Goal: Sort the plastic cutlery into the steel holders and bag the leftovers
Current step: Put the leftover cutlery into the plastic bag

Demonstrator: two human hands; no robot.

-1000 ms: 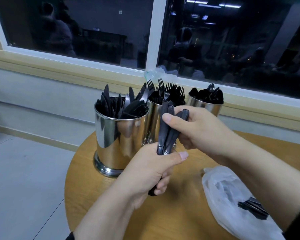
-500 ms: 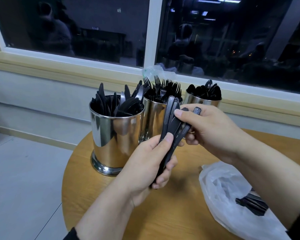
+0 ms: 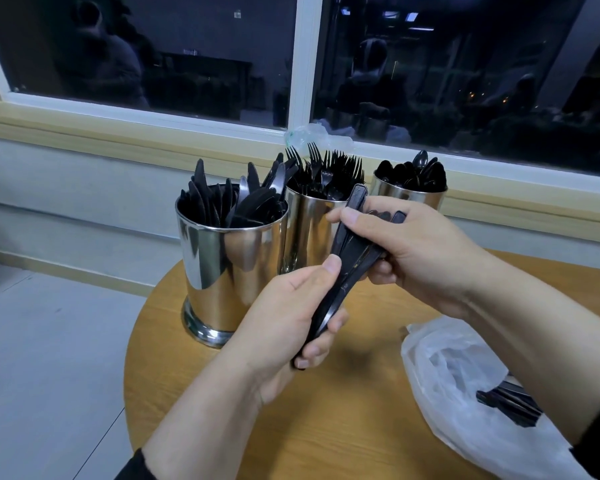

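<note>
- Both hands share one bundle of black cutlery at frame centre, above the round wooden table; left hand curls round its lower end; right hand pinches the upper handles.
- Three steel holders stand behind, upper centre, already crowded with knives, forks and spoons.
- Light, stiff, slick plastic, I judge; best gripped mid-handle, pieces kept aligned.
- Plastic bag lies lower right, beside more cutlery.

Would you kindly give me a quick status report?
Left hand and right hand both grip the cutlery bundle. Three holders full. Nothing in the way.
</note>
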